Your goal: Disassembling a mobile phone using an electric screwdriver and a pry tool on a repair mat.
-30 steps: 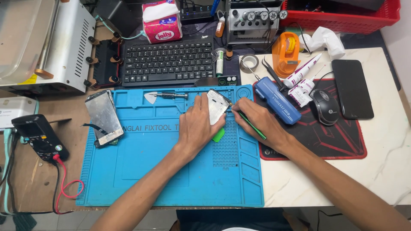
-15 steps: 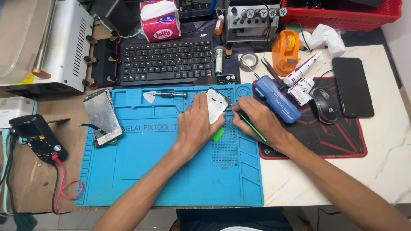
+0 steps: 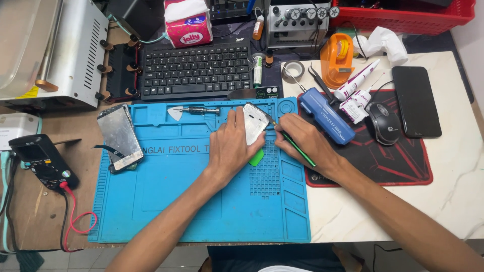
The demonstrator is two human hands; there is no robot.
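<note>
Left hand (image 3: 229, 146) lies flat on the blue repair mat (image 3: 201, 201), fingers wrapped on the left edge of a white phone frame (image 3: 253, 122), pinning it down. Right hand (image 3: 302, 141) sits at 3 o'clock of the frame, pinching a thin green-handled tool (image 3: 297, 148), tip touching the frame's right edge. Frame rests on the mat's upper middle, slightly tilted. Green pick (image 3: 256, 157) lies on the mat at 6 o'clock of the frame, partly under the left hand.

Small screwdriver (image 3: 199, 110) at 9 o'clock of the frame, in the mat's top trays. Detached phone screen (image 3: 120, 136) on the mat's left edge. Multimeter (image 3: 43, 161) further out at 9 o'clock, red lead curling below. Blue case (image 3: 327, 121) at 3 o'clock, just beside the right hand, on a red-and-black mouse pad (image 3: 393, 166). Mouse (image 3: 384, 122) and black phone (image 3: 416, 100) further right. Keyboard (image 3: 196, 70) at 12 o'clock of the mat. Orange tape dispenser (image 3: 337, 58) at 1 o'clock.
</note>
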